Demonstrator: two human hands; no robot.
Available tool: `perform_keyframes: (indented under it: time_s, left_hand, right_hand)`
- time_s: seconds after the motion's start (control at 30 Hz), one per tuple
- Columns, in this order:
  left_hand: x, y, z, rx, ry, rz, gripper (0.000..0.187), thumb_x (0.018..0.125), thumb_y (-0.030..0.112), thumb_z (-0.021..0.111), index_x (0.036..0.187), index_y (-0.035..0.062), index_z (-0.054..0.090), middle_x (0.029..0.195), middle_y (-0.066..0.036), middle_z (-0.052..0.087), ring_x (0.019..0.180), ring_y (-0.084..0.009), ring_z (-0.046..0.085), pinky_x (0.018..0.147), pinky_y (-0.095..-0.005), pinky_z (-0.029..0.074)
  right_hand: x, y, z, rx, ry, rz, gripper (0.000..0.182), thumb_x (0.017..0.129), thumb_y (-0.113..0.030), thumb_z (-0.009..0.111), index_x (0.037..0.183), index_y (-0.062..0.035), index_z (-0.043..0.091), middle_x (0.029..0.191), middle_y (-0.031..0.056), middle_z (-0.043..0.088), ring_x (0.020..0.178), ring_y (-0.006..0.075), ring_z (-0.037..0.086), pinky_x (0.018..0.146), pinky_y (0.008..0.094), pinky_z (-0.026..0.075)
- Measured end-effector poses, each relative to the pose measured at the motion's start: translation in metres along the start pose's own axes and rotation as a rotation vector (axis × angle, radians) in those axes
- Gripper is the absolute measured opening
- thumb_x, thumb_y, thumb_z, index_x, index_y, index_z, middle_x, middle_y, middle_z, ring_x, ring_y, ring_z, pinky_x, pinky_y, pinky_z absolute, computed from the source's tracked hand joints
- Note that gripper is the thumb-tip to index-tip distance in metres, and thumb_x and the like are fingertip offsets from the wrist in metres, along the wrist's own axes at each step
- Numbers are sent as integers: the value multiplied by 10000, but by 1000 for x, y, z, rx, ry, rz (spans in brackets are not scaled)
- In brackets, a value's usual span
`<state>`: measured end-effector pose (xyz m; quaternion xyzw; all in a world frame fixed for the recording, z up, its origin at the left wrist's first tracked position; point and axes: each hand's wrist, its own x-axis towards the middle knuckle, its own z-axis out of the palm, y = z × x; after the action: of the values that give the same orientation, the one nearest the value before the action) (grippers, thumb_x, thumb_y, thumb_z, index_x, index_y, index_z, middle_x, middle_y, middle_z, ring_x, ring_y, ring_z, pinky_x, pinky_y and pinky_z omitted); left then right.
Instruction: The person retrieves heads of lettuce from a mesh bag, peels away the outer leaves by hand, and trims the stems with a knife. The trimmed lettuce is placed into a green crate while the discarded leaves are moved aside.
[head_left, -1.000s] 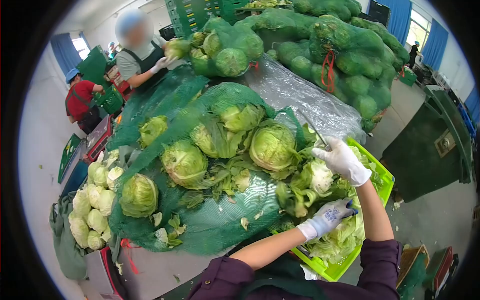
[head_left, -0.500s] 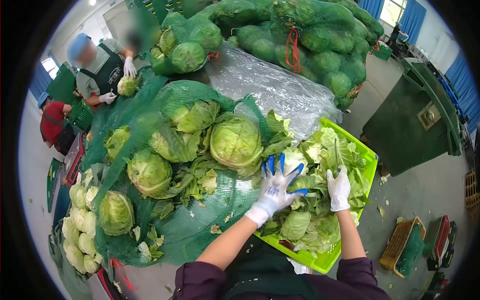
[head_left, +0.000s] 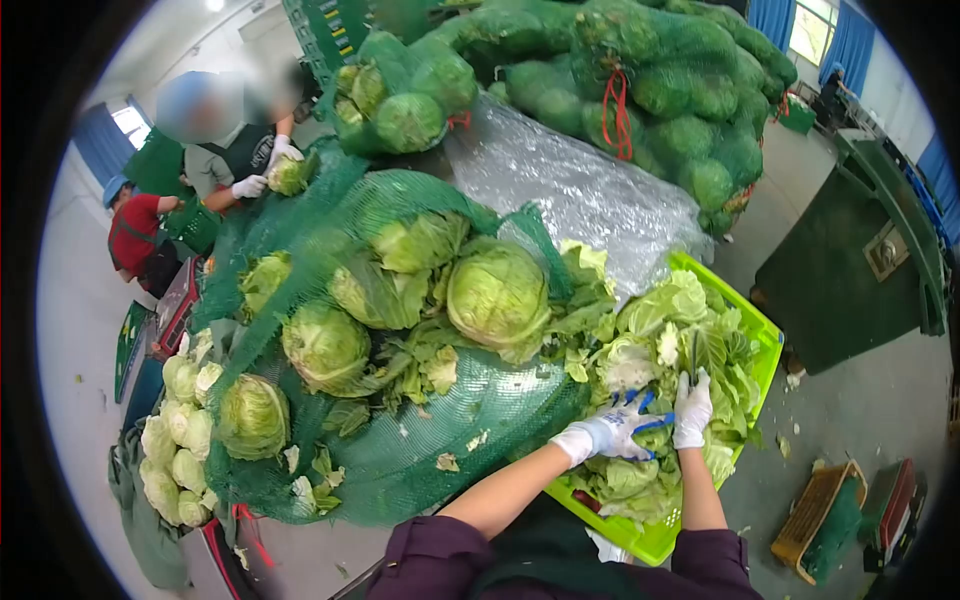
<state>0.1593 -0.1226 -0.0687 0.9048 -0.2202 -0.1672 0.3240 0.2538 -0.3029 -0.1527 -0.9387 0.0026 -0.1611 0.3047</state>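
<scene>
A bright green crate [head_left: 765, 345] holds a heap of loose cabbage leaves [head_left: 655, 310]. My left hand [head_left: 618, 432], in a white glove with blue fingertips, lies on the leaves with its fingers spread, holding nothing I can see. Close to its right, my right hand [head_left: 692, 412] in a white glove is closed over the heap. A thin dark strip shows above its fingers, too small to name. To the left, a whole cabbage [head_left: 498, 290] and another cabbage [head_left: 326, 347] sit on green netting [head_left: 480, 420] among torn leaves.
Full net sacks of cabbages [head_left: 660, 90] lie behind clear plastic sheeting [head_left: 560, 165]. A green bin [head_left: 850, 260] stands right, with a yellow basket [head_left: 820, 520] on the floor. Trimmed cabbages [head_left: 180, 440] are piled at left. A co-worker [head_left: 235, 150] holds a cabbage across the netting.
My left hand has moved down and right, deeper into the leaves and nearer my right hand. My right hand has shifted slightly lower. The whole view has shifted a little.
</scene>
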Motion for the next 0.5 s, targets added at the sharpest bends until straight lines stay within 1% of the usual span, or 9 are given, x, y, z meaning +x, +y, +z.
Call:
perform_keyframes:
  time_s: [0.03,0.1,0.17,0.23,0.3,0.33,0.4,0.47,0.5]
  left_hand:
    - [-11,10,-23,14,17,-2,670,811,508,619,1400,259,419,1492,-244,219,1359,-432,251,1098,-485,270]
    - [-38,24,-84,-85,366,132,534,828,390,632,1305,173,528,1382,-216,425,1242,-374,452,1045,-476,355]
    - [-61,20,-144,267,756,106,393,834,299,628,1187,127,603,1252,-178,553,1089,-327,574,975,-456,427]
    - [-75,-5,-192,425,924,-124,375,838,332,612,1158,135,614,1288,-156,526,1154,-315,529,1005,-456,395]
    - [-82,-50,-207,604,830,-393,419,833,381,605,1188,159,606,1336,-132,493,1232,-318,458,1067,-475,315]
    - [-86,-57,-204,606,841,-388,419,833,381,605,1188,159,606,1336,-132,493,1232,-318,458,1067,-475,315]
    - [-94,-61,-184,618,845,-461,459,823,421,601,1214,179,592,1348,-118,478,1271,-329,404,1095,-488,252]
    - [-113,-35,-158,698,917,-351,474,792,399,636,1218,195,586,1273,-122,515,1232,-360,427,1072,-521,256]
    - [-127,-11,-146,734,953,-306,474,782,381,650,1214,196,588,1245,-121,527,1214,-362,438,1055,-533,266]
  right_hand:
    - [0,2,1,50,38,-23,378,891,-244,607,1168,5,536,898,219,653,781,371,641,679,407,506]
    - [-1,1,-2,47,65,-52,359,886,-227,616,1156,-3,539,870,205,658,760,359,642,674,402,507]
    - [-2,-2,-6,60,44,-50,357,886,-228,618,1155,-8,536,871,199,662,764,343,651,680,391,510]
    - [1,-2,-11,67,32,-58,355,887,-229,619,1155,-13,532,872,192,665,768,326,659,685,379,512]
    - [6,2,-12,174,-7,0,324,872,-191,638,1126,-12,546,850,181,663,748,283,662,675,367,508]
    - [11,2,-17,170,-19,-8,306,872,-150,640,1130,-8,558,814,112,667,661,199,621,634,320,493]
    - [14,-6,-29,245,111,-66,310,875,-136,634,1150,-14,556,836,96,662,647,180,589,630,307,485]
    - [9,-44,-58,431,286,-132,288,892,-108,606,1167,-30,570,874,27,646,628,98,500,602,255,454]
    - [1,-68,-74,432,287,-126,288,892,-108,606,1167,-30,570,874,27,646,628,98,500,602,255,454]
